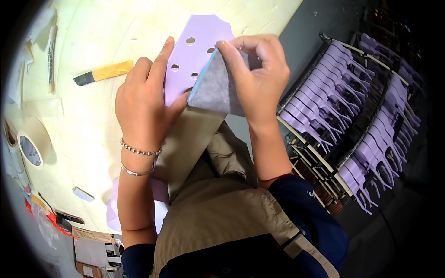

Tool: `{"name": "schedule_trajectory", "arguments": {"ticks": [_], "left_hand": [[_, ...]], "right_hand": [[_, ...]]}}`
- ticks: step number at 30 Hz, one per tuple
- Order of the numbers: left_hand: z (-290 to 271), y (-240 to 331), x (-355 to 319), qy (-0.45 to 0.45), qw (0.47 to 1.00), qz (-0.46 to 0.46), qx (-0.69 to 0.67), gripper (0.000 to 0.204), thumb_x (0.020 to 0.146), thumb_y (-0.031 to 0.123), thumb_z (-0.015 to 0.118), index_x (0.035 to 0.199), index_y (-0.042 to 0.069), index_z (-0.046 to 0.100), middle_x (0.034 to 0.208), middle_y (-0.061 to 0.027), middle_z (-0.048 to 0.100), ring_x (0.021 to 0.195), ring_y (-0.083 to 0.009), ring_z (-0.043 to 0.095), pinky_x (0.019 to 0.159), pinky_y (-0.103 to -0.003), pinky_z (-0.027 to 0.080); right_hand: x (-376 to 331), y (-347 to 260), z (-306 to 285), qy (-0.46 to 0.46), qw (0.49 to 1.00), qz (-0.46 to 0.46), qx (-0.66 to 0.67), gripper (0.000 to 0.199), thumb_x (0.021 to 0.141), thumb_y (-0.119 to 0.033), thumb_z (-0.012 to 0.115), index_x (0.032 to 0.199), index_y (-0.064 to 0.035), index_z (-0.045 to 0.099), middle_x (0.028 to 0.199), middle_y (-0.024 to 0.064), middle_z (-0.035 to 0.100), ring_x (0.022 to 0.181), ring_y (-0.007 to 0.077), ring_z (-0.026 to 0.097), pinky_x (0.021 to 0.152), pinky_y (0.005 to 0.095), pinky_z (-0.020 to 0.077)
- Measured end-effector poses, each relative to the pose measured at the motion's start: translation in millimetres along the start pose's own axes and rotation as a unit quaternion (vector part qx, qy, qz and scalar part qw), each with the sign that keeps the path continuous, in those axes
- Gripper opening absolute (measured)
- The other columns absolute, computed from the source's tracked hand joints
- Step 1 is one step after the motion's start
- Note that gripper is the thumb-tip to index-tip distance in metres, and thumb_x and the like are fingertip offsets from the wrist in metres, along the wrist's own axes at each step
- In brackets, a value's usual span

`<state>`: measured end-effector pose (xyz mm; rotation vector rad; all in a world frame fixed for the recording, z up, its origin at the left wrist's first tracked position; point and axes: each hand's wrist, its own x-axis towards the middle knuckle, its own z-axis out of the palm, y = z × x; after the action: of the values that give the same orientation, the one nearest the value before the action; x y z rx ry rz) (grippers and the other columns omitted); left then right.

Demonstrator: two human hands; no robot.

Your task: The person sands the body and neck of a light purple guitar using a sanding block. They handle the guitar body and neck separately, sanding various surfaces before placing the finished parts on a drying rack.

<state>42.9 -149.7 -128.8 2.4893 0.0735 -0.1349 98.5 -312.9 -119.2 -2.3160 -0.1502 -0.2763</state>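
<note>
A lilac guitar headstock (200,30) with several round holes lies over the pale table in front of me. My left hand (141,95) grips its left edge, the index finger stretched along the side and the thumb near its lower end. My right hand (259,69) pinches a grey sanding sheet (213,85) with a blue edge. That blue edge slants across the lilac face, close to the holes. The sheet covers the headstock's lower right part, so contact there cannot be told. Below the sheet, a tan surface (192,134) runs down toward my apron.
A yellow-wrapped block with a dark end (104,73), a marker (51,58) and a tape roll (34,142) lie on the table (83,28). A lilac curved piece (113,208) sits beneath my left forearm. Racks of lilac guitar-shaped parts (320,97) stand at right.
</note>
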Motion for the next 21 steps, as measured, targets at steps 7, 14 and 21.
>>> {"name": "schedule_trajectory", "arguments": {"ticks": [7,14,21], "left_hand": [[1,0,0,0.006,1.000,0.007,0.003,0.085,0.053,0.009,0.077,0.133,0.017,0.052,0.076,-0.0052,0.045,0.066,-0.0236,0.050,0.057,-0.034,0.043],[-2,-1,0,-0.015,1.000,0.000,0.004,0.084,0.053,0.012,0.079,0.133,0.017,0.053,0.076,-0.0052,0.045,0.067,-0.0239,0.050,0.057,-0.034,0.043],[-2,1,2,-0.003,1.000,0.004,0.005,0.082,0.054,0.011,0.079,0.132,0.017,0.054,0.076,-0.0051,0.046,0.068,-0.0235,0.051,0.056,-0.034,0.043]], "right_hand": [[-4,-1,-3,-0.021,0.999,0.026,-0.001,0.016,0.070,-0.016,0.079,0.073,-0.0064,0.066,0.073,0.0057,0.056,0.061,0.0200,0.057,0.055,0.0304,0.0442],[10,1,3,-0.006,0.999,-0.032,-0.043,0.015,0.069,-0.017,0.078,0.072,-0.0089,0.066,0.070,0.0038,0.054,0.061,0.0194,0.054,0.056,0.0314,0.0432],[18,1,4,-0.006,0.998,-0.050,-0.044,0.015,0.067,-0.018,0.079,0.073,-0.0095,0.068,0.078,0.0052,0.053,0.077,0.0235,0.048,0.067,0.0342,0.0412]]}}
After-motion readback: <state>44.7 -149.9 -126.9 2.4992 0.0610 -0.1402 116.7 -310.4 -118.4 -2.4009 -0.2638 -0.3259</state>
